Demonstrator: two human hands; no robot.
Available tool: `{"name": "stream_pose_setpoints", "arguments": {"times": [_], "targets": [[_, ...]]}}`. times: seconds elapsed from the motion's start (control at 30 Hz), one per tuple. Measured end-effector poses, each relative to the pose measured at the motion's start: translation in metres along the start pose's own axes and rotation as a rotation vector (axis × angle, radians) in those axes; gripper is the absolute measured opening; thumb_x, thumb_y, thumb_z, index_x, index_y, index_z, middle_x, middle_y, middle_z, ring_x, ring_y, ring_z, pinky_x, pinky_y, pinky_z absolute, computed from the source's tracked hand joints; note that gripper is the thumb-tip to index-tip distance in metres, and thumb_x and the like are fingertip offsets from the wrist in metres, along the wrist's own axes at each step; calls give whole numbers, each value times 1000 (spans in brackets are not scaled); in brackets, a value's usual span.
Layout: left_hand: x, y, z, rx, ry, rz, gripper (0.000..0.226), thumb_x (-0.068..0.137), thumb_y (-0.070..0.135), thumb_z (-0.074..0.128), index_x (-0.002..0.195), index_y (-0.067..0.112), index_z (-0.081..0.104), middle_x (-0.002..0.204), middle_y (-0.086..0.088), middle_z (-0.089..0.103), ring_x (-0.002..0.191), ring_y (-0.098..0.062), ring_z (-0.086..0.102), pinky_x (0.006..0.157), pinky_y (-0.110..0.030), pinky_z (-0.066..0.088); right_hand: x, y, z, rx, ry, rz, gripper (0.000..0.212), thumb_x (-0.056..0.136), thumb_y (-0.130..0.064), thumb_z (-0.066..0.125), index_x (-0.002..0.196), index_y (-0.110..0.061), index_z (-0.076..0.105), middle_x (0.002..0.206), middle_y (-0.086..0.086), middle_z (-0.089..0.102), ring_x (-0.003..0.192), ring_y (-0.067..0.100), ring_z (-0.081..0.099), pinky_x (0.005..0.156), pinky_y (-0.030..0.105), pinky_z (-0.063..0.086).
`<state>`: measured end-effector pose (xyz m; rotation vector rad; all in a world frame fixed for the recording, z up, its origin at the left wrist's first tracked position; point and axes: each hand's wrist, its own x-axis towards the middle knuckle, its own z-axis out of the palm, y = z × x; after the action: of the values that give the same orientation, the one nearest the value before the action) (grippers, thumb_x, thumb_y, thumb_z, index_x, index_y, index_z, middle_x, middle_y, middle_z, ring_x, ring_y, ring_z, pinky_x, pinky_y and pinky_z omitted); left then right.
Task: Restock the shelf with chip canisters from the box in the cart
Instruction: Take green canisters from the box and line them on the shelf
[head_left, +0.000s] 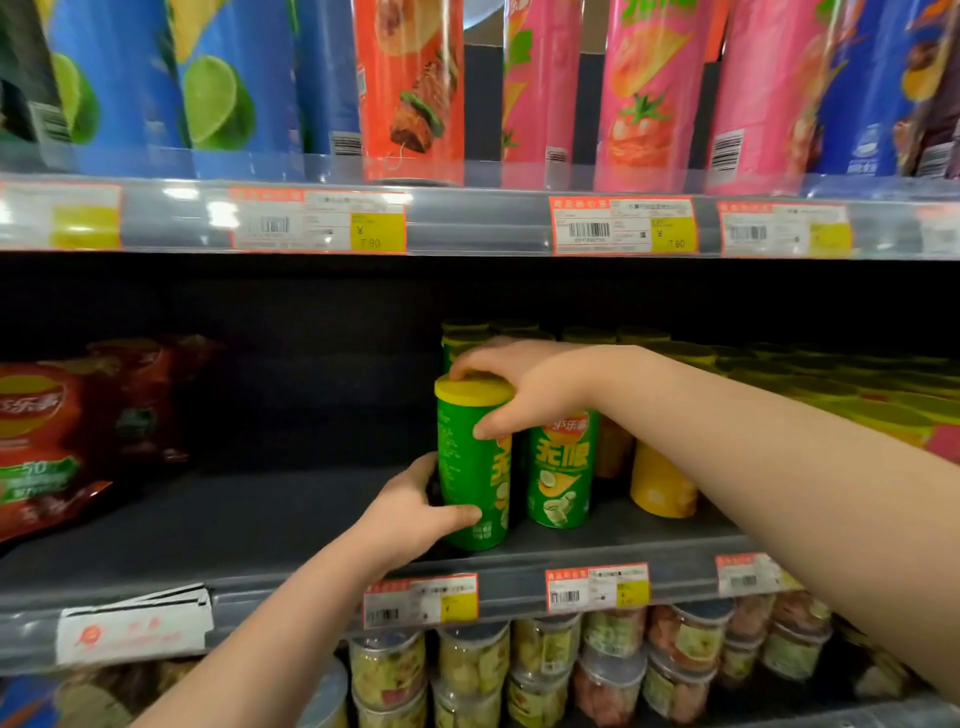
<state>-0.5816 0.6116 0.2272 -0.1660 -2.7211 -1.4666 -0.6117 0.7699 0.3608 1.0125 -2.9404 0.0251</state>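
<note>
Supermarket shelf (260, 525): both hands, left hand (410, 512) low and right hand (511, 389) at the lid, grip a green canister (470, 467) being set down; next, seemingly, releasing it.

**Q:** Where was this taken?

**A:** A supermarket snack aisle. Tall chip canisters (649, 98) in blue, red and pink line the top shelf (467, 228). Its clear front rail carries price labels (623, 226) with barcodes and yellow panels marked ¥7.90.

**Q:** And further down?

**A:** The middle shelf (260, 519) holds red snack bags (62, 431) on the left. To the right, a green canister (470, 467) stands in front of rows of yellow-lidded ones (779, 374). The shelf edge bears the same kind of labels. Below it, clear tubs (472, 660) of snacks are stacked two high, with identical goods repeated side by side.
</note>
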Motion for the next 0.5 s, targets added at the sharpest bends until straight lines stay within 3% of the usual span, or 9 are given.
{"name": "stream_pose_setpoints", "arguments": {"times": [0.07,0.13,0.37,0.5], "targets": [[-2,-12,-3,317,-43,-5,62,84,35,68,139,19,43,133,0,52,119,-18,51,93,-22,40,2,-4,2,12,28,4,61,84,-43,65,138,-30,38,139,-2,44,117,17,46,87,25,38],[-4,-21,-3,554,-71,-8,57,85,50,60,134,23,49,132,-3,53,119,-21,50,97,-30,43,4,-7,2,13,33,34,60,83,-43,66,135,-28,40,135,-2,47,109,16,48,84,25,40],[-1,-26,0,670,-59,57,48,89,54,50,130,28,53,130,-3,54,121,-22,47,98,-31,42,9,-8,1,-121,27,216,77,80,-63,60,140,-21,34,138,3,47,119,24,50,85,29,44],[0,-27,1,658,-45,84,46,89,54,50,127,28,55,128,-2,55,119,-22,48,96,-29,42,6,-7,-3,-118,-4,237,79,82,-61,60,143,-20,32,143,4,44,123,24,48,86,27,42]]}}
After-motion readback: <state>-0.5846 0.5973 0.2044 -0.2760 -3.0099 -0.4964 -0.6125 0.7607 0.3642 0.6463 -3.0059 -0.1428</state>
